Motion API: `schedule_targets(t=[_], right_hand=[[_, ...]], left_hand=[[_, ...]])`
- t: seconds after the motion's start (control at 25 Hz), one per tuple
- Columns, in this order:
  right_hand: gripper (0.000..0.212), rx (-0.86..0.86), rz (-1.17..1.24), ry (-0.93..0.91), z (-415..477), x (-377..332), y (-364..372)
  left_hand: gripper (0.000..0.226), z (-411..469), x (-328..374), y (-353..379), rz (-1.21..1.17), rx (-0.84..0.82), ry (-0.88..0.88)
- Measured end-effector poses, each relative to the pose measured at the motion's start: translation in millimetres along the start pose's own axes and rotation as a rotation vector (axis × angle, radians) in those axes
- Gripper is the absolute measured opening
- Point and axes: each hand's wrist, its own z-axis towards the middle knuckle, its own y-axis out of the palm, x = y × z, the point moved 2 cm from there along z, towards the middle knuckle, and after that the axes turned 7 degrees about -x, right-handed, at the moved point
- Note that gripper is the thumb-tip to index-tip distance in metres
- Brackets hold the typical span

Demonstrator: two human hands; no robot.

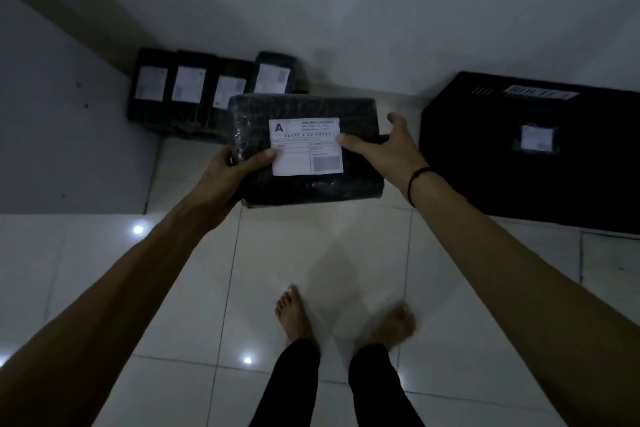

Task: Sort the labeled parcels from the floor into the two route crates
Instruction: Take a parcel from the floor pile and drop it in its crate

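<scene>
A black wrapped parcel (322, 184) with a white label marked "A" is held up in front of me, above the floor. My left hand (227, 173) grips its left edge, thumb on the label's corner. My right hand (388, 146) rests on its right side, thumb on the label and fingers spread over the far edge. Several more black labeled parcels (194, 94) stand in a row against the wall at the back left. A black crate (485, 156) with a label strip on its rim sits at the right, with a labeled parcel (535, 138) inside.
The white tiled floor (138, 288) spreads below me, with my bare feet (294, 312) at the bottom middle. A grey panel (69, 135) stands at the left. White walls close off the back. Only one crate is in view.
</scene>
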Motion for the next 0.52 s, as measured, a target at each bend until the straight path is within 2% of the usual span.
schedule_targets(t=[0.12,0.28,0.4,0.52], right_hand=[[0.106,0.016,0.152,-0.062,-45,-16,-56],[0.066,0.058,0.283,-0.125,-101,6,-133],[0.061,0.121,0.371,-0.106,-131,39,-190],[0.06,0.217,0.443,-0.047,-152,78,-239]], left_hand=[[0.07,-17,32,61,-0.047,-0.16,0.009],[0.083,-19,53,155,-0.003,-0.225,0.039],[0.059,-10,53,237,0.069,-0.136,0.091],[0.066,0,43,311,0.174,0.046,0.059]])
